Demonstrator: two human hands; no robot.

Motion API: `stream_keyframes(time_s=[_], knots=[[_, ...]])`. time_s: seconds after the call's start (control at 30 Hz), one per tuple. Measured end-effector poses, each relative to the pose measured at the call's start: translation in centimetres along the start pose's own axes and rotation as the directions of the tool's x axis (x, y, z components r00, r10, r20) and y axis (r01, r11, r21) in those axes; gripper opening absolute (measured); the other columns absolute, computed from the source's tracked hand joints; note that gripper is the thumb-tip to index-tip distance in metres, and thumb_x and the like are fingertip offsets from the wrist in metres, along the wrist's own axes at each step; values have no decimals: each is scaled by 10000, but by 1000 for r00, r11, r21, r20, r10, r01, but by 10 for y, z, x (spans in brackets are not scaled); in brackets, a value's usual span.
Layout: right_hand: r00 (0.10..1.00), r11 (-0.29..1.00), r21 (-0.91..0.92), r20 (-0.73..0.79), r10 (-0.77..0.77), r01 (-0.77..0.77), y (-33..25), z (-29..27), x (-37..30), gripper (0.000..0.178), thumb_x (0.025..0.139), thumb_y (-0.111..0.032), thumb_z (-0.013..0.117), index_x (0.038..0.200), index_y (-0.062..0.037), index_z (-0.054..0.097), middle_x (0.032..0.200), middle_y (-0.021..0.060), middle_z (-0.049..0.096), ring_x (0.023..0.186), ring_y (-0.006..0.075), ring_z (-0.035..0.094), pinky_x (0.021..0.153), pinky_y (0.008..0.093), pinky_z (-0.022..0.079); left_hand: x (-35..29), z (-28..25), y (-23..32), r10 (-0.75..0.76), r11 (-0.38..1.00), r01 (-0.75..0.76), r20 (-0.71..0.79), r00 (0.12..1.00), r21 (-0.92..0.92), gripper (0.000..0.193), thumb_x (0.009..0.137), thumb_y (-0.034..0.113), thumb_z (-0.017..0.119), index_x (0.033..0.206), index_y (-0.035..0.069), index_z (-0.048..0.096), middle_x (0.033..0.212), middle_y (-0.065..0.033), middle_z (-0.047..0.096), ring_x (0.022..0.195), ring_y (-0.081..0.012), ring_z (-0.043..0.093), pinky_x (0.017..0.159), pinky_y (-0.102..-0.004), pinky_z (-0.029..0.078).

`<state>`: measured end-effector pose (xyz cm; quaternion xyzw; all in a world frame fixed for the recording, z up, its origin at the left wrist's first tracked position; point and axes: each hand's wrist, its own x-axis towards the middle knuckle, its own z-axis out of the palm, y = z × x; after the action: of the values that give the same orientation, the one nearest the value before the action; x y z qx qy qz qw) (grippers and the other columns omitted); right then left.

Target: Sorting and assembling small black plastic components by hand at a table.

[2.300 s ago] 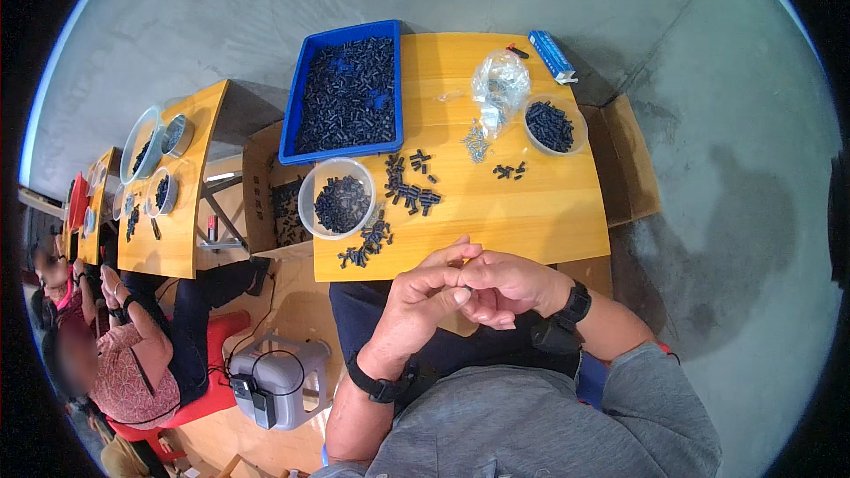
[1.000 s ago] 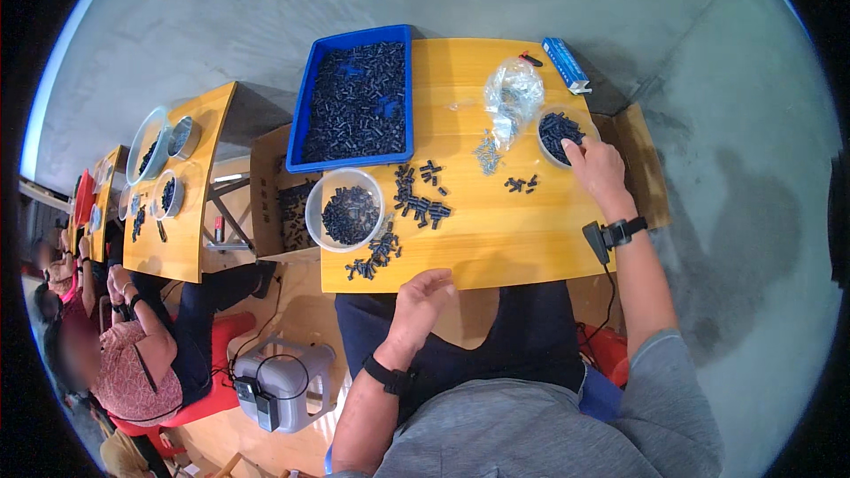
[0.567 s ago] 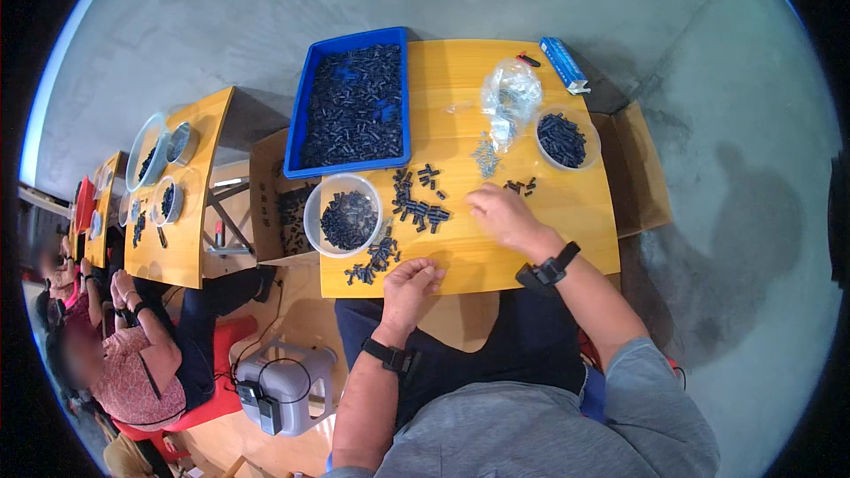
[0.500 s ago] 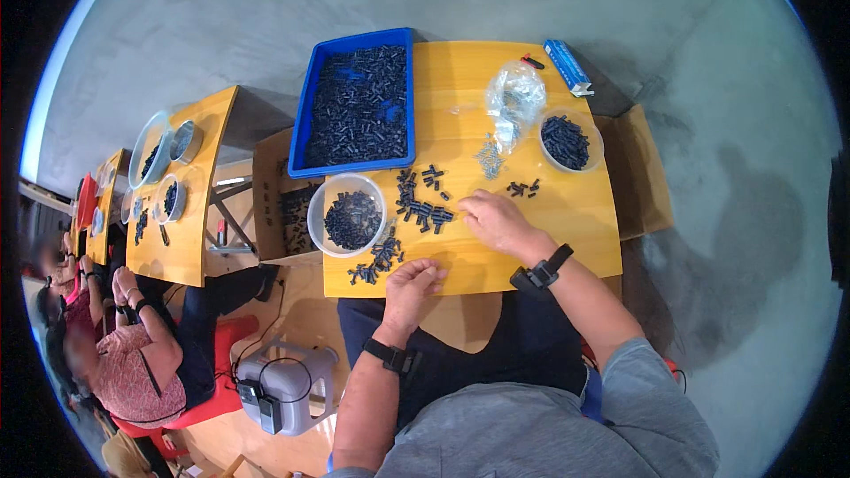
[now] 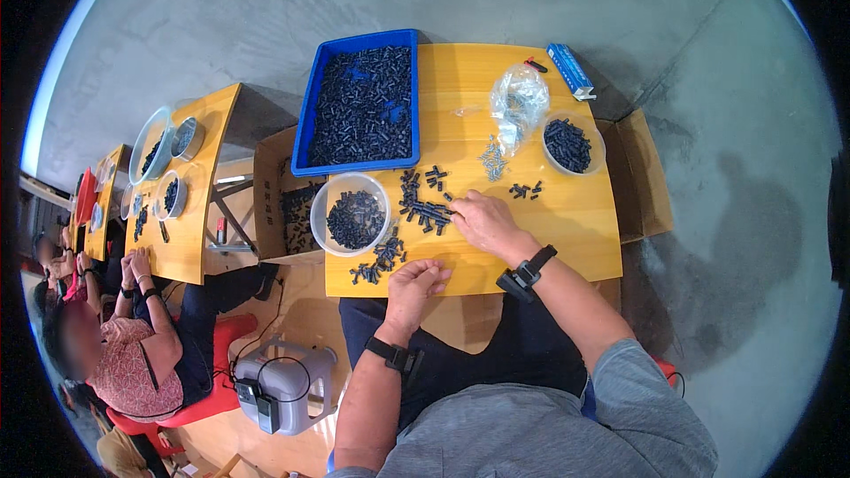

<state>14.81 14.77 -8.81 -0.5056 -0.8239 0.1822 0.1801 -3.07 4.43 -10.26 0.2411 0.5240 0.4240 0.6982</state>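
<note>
My right hand (image 5: 485, 223) reaches over the wooden table with its fingers drawn together. Its fingertips meet the right edge of a loose pile of short black cylindrical pieces (image 5: 427, 212); whether one is pinched cannot be made out. Close to the table's front edge, my left hand (image 5: 413, 290) is closed, thumb against fingers, and anything in them is too small to tell. Small dark parts (image 5: 383, 258) lie spread beside it. Behind them stands a clear round tub (image 5: 385, 204) holding many small dark parts.
A blue tray (image 5: 414, 115) full of black pieces stands at the far left. Silver screws (image 5: 492, 158), a clear plastic bag (image 5: 520, 93), a second tub (image 5: 595, 146) and a blue box (image 5: 569, 71) are rightward. Cardboard boxes flank the table (image 5: 567, 239). Co-workers sit left.
My right hand has moved slightly left, bringing its fingertips to the edge of the black pile. My left hand has stayed in nearly the same place, still closed.
</note>
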Motion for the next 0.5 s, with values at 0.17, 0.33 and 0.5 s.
stream_keyframes(time_s=[0.17,0.33,0.5], knots=[[994,999,23,-106,-31,33,5,8,-1,103,814,-151,592,840,-52,603,784,149,567,713,351,605,629,458,487,2,1,-1,7,1000,-7,4,1000,21,156,901,64,545,1024,-17,598,964,-64,636,884,-161,650,708,-243,515],[984,943,332,-175,34,26,4,7,-14,113,815,-100,596,869,0,602,766,158,610,692,315,609,618,404,483,-5,11,0,47,999,-47,-73,996,0,174,894,67,564,1039,-20,605,941,-63,641,825,-157,653,680,-245,518],[972,675,716,23,235,-180,-28,-8,-43,124,847,-62,598,920,37,600,758,105,632,662,156,582,599,287,464,-17,34,8,118,990,-127,-140,983,-59,234,887,71,591,1094,-38,599,922,-62,642,734,-140,636,642,-244,512]])
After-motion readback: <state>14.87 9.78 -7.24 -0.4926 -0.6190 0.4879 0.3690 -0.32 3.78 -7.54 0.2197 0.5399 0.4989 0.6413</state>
